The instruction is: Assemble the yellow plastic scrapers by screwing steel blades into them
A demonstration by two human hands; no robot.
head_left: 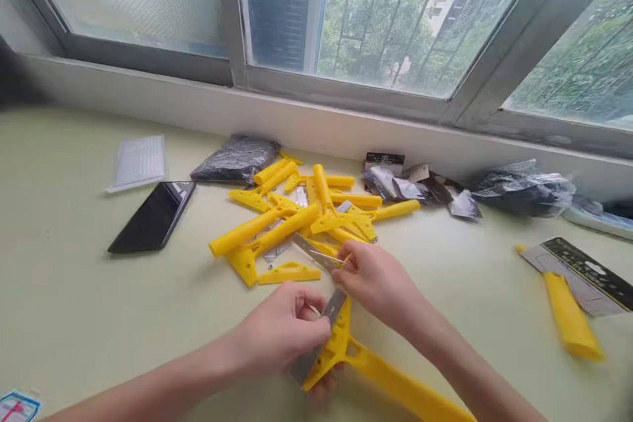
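Note:
My left hand [291, 326] is closed around the head of a yellow scraper [339, 336], with a grey metal blade [333, 306] lying along that head. The scraper's long handle runs to the lower right. In my right hand [370, 277], thumb and fingers pinch thin metal strips [316, 252] that spread in a narrow V; whether they are one tool or separate blades I cannot tell. Just beyond both hands lies a heap of yellow scraper handles [287, 227] with small metal parts among them. A loose yellow head piece [290, 273] rests at the near side of the heap.
A black phone [153, 217] and a clear plastic packet [139, 163] lie at left. Along the window wall are a black wrapped package [236, 159], torn packaging [403, 181] and a plastic bag [527, 190]. At right, a yellow handle [571, 316] rests by a packaging card [583, 270].

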